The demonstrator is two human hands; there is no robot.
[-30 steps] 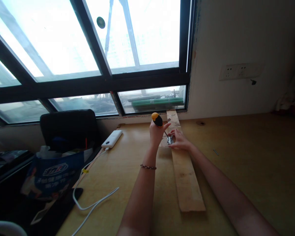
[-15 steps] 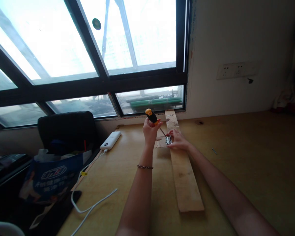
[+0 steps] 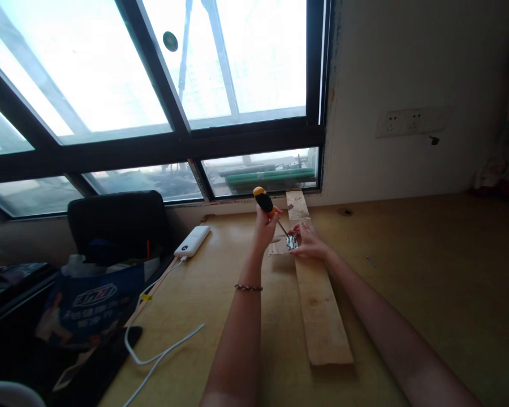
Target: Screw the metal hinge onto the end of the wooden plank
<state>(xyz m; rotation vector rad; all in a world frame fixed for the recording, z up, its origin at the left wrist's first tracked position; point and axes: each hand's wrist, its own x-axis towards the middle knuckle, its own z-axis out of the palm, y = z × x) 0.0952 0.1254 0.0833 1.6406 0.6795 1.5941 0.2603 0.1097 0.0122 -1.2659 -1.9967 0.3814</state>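
Note:
My left hand [image 3: 264, 229] is closed round the yellow-and-black handle of a screwdriver [image 3: 263, 199]. The tool leans, and its shaft runs down to a small silver metal hinge [image 3: 292, 242]. That hinge lies where a short wood piece [image 3: 280, 245] meets a long wooden plank [image 3: 322, 311]. My right hand [image 3: 309, 243] grips the hinge from the right, thumb and fingertips at its edges, with the palm over the plank. Whether the tip sits in a screw head is too small to tell.
On the wooden table [image 3: 407, 316], a small screw [image 3: 371, 261] lies to the right. A white power bank [image 3: 192, 241] with a white cable [image 3: 165, 355] lies at the left edge. Beyond that edge are a black chair [image 3: 116, 223] and a blue bag [image 3: 95, 299].
My left hand has turned a little on the screwdriver handle, and its wrist is rotated. My right hand and the hinge hold their place. The whole view has shifted slightly.

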